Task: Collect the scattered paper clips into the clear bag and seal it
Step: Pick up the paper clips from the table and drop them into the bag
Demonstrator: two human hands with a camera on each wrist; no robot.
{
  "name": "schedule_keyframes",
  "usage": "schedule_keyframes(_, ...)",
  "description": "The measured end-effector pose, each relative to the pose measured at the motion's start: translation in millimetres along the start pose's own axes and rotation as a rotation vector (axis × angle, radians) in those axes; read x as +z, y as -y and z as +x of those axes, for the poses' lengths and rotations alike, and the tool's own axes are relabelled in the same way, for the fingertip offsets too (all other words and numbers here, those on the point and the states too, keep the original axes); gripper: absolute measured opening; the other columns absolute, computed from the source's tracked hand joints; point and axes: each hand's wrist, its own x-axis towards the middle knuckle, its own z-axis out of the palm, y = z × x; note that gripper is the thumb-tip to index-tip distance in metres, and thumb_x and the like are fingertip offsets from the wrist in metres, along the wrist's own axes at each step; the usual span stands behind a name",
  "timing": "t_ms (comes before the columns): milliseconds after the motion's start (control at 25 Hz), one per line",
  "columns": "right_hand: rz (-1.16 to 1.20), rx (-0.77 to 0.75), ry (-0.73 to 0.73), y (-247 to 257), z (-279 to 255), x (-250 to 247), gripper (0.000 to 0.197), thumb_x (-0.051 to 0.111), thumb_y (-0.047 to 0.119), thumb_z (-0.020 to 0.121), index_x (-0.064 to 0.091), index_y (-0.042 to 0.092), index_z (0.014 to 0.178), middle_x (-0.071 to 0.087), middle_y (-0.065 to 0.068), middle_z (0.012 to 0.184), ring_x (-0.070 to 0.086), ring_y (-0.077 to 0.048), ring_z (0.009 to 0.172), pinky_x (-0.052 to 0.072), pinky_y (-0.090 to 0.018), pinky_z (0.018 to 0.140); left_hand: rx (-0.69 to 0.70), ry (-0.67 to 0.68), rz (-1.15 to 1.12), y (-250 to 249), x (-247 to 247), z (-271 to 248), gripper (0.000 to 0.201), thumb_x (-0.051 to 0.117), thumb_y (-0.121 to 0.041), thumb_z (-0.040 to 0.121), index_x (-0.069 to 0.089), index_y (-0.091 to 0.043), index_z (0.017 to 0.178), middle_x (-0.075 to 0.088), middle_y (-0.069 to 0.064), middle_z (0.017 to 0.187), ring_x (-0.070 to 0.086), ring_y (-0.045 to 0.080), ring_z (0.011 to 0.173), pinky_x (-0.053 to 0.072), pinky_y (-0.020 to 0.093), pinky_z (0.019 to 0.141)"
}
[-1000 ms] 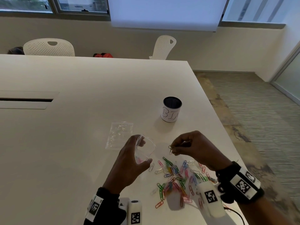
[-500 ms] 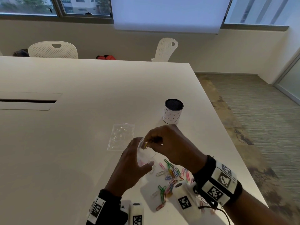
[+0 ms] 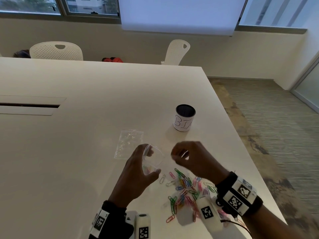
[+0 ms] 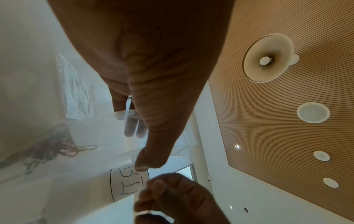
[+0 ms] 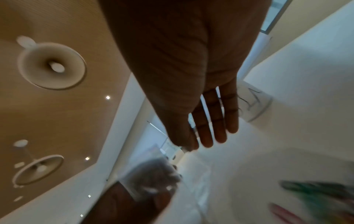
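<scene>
Clear bag (image 3: 152,158) in left hand (image 3: 138,176) grip, few clips inside, right hand (image 3: 190,159) loosely curled, empty

Open clear bag (image 3: 152,158) upright; colourful paper clips (image 3: 185,188) scattered

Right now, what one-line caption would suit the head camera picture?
Left hand holds a clear bag open while the right hand hovers above colourful paper clips on a white table.

The worktop (image 3: 86,135) looks like smooth matt white laminate. Thin, crinkly, glossy clear plastic is seen on the held bag (image 3: 152,158) and the flat bag (image 3: 129,144) at mid-frame. The paper clips (image 3: 185,188) look colour-coated and shiny. White paper is wrapped round the dark cup (image 3: 183,120).
</scene>
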Motion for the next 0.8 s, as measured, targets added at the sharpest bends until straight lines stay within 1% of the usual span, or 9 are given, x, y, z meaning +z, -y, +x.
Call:
schedule_keyframes(80,-0.044,-0.044,0.173,-9,-5,17,0.013,0.073,0.023,0.092,0.075,0.019,0.104,0.073,0.005,0.106,0.068,-0.005,0.092,0.059,-0.025,0.085,-0.005,-0.003,-0.009,1,-2,-1,0.068,0.085,-0.032,0.079,0.043,-0.030,0.132,0.058,-0.015,0.121,0.057,0.006,0.116,0.041,0.005,0.086)
schedule_keyframes(160,-0.128,-0.112,0.280,-10,-7,34,0.020,0.071,0.024,0.093,0.074,0.021,0.113,0.069,0.007,0.120,0.064,-0.004,0.105,0.055,-0.024,0.095,-0.004,-0.003,-0.018,0,-4,-1,0.066,0.084,-0.032,0.078,0.044,-0.030,0.131,0.058,-0.017,0.119,0.056,0.001,0.117,0.040,0.002,0.086)
schedule_keyframes(240,-0.233,-0.221,0.353,-8,-6,46,0.026,0.068,0.022,0.095,0.071,0.022,0.120,0.065,0.007,0.129,0.059,-0.005,0.114,0.052,-0.024,0.098,-0.005,0.000,-0.024,-2,-5,-1,0.066,0.084,-0.034,0.078,0.045,-0.029,0.131,0.058,-0.018,0.118,0.055,-0.003,0.117,0.041,0.001,0.086)
schedule_keyframes(320,-0.295,-0.277,0.401,-9,-6,46,0.027,0.066,0.020,0.096,0.070,0.021,0.123,0.064,0.005,0.131,0.057,-0.007,0.115,0.052,-0.026,0.097,-0.009,0.003,-0.023,-3,-6,-1,0.066,0.084,-0.032,0.078,0.046,-0.028,0.131,0.058,-0.017,0.119,0.055,-0.003,0.118,0.041,0.000,0.085)
schedule_keyframes(480,-0.369,-0.220,0.450,-25,-13,29,0.024,0.069,0.021,0.095,0.071,0.021,0.119,0.065,0.006,0.126,0.058,-0.007,0.109,0.057,-0.028,0.092,-0.015,0.002,-0.010,-2,-5,0,0.065,0.085,-0.029,0.079,0.046,-0.029,0.131,0.058,-0.018,0.119,0.055,-0.003,0.118,0.039,-0.002,0.084)
schedule_keyframes(600,-0.332,-0.123,0.357,-34,-18,16,0.026,0.069,0.024,0.095,0.069,0.022,0.121,0.062,0.005,0.129,0.060,-0.006,0.108,0.058,-0.027,0.089,-0.020,0.007,-0.004,-3,-3,1,0.067,0.085,-0.030,0.078,0.045,-0.030,0.132,0.058,-0.017,0.120,0.057,0.003,0.116,0.040,0.003,0.085)
schedule_keyframes(680,-0.320,-0.074,0.375,-35,-19,12,0.044,0.071,0.035,0.093,0.060,0.029,0.135,0.053,0.007,0.141,0.054,-0.007,0.119,0.052,-0.021,0.091,-0.022,0.013,0.003,-4,-1,2,0.068,0.085,-0.030,0.078,0.044,-0.029,0.133,0.058,-0.016,0.121,0.057,0.005,0.114,0.039,0.005,0.087)
schedule_keyframes(760,-0.369,-0.037,0.469,-36,-21,12,0.066,0.075,0.046,0.086,0.048,0.037,0.146,0.044,0.009,0.149,0.046,-0.009,0.130,0.050,-0.026,0.097,-0.017,0.021,0.004,-4,0,2,0.068,0.085,-0.031,0.079,0.044,-0.029,0.133,0.058,-0.016,0.121,0.058,0.005,0.114,0.040,0.006,0.088)
schedule_keyframes(800,-0.405,-0.034,0.496,-36,-23,13,0.071,0.076,0.049,0.084,0.046,0.039,0.147,0.041,0.009,0.150,0.043,-0.010,0.131,0.051,-0.028,0.099,-0.014,0.025,0.004,-4,0,2,0.068,0.085,-0.031,0.079,0.044,-0.029,0.133,0.058,-0.016,0.121,0.058,0.005,0.113,0.040,0.007,0.088)
